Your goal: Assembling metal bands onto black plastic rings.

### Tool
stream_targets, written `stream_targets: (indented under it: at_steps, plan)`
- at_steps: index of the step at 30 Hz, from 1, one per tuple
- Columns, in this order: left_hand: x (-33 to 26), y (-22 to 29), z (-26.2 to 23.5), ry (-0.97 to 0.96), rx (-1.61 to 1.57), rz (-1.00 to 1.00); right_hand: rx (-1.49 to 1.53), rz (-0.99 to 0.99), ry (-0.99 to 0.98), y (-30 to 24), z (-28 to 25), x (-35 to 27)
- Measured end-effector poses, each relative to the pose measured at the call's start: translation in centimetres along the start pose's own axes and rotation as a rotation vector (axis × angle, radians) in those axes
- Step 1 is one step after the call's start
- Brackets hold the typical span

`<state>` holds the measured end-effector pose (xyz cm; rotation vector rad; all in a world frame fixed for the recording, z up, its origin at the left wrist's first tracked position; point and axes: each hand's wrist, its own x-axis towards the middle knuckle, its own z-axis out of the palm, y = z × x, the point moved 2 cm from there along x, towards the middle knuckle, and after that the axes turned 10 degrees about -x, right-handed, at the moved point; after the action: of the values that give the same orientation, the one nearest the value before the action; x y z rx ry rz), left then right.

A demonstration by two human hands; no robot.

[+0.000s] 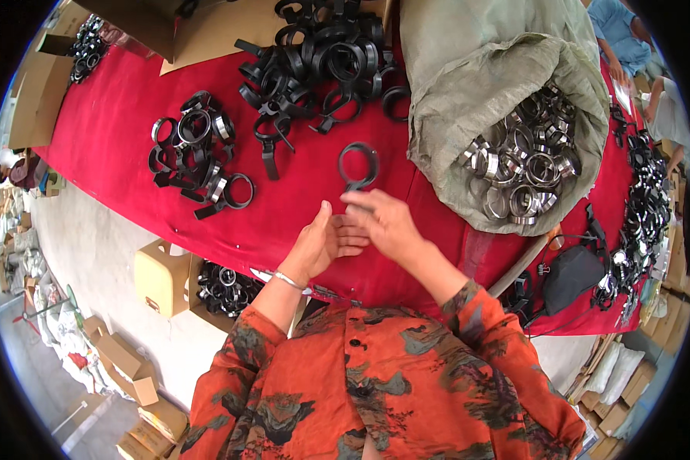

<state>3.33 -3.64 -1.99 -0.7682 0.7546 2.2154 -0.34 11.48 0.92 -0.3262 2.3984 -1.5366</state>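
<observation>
In front of me on the red cloth [284, 176], a black ring with a short tab [374, 162] stands out beyond my right hand [383, 222]. The fingers of that hand are drawn together over the end of the tab, and the thumb is hidden. My left hand [326, 239], with a bracelet at the wrist, is held just beside it, palm inward, fingers stretched out and nothing in them. Left of my hands lies a small pile of black-and-silver rings with tabs [195, 142]. Farther off is a larger heap of black rings [314, 65].
A big woven sack [452, 153] at the right gapes open, full of shiny metal rings [533, 165]. Beyond it lie more rings [644, 192] and a black bag [575, 277]. Cardboard [215, 38] covers the far side. A yellow stool [157, 277] stands lower left. Other people [625, 38] sit far right.
</observation>
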Motion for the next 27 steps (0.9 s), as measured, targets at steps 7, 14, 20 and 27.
stream_targets:
  at_steps: [7, 14, 20, 27]
  plan:
    - [0.5, -1.6, 1.9, -0.344, -0.355, 0.057, 0.604, 0.248, -0.177, -0.4, 1.9, -5.9]
    - [-2.2, -1.6, 4.3, -0.437, -0.330, 0.221, -0.209, -0.126, 0.065, 2.1, -8.2, -8.2]
    - [-3.0, -4.0, 4.0, -0.261, -0.196, 0.234, -0.843, 0.235, 0.460, 9.2, -17.0, -9.9]
    - [-3.5, -6.6, 4.4, -0.113, -0.235, 0.242, -0.048, 0.280, 0.345, 9.6, -16.4, -10.9]
